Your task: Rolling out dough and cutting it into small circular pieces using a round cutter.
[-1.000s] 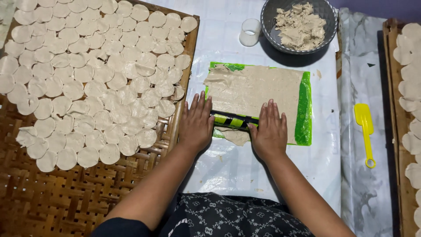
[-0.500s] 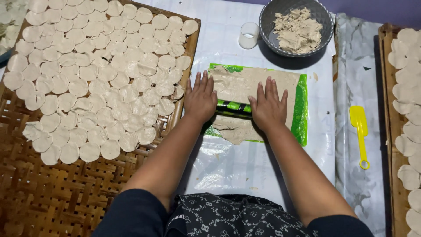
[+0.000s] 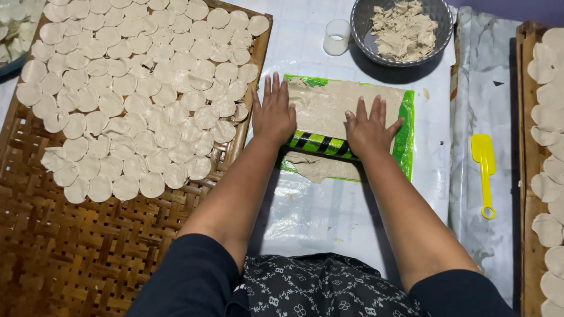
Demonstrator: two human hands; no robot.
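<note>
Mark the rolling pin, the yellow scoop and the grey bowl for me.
rolling pin [image 3: 320, 144], head view, striped middle between the hands
yellow scoop [image 3: 483, 151], head view, its flat blade
grey bowl [image 3: 359, 36], head view, left wall

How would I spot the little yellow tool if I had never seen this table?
Start at the green mat with flattened dough. Look right, across the crinkled plastic sheet. The yellow scraper lies there alone, flat-bladed with a ring-ended handle, the only yellow thing.

Your short dark navy sleeves [image 3: 194, 276], bare forearms, and black cloth with small white floral print [image 3: 320, 287].
</note>
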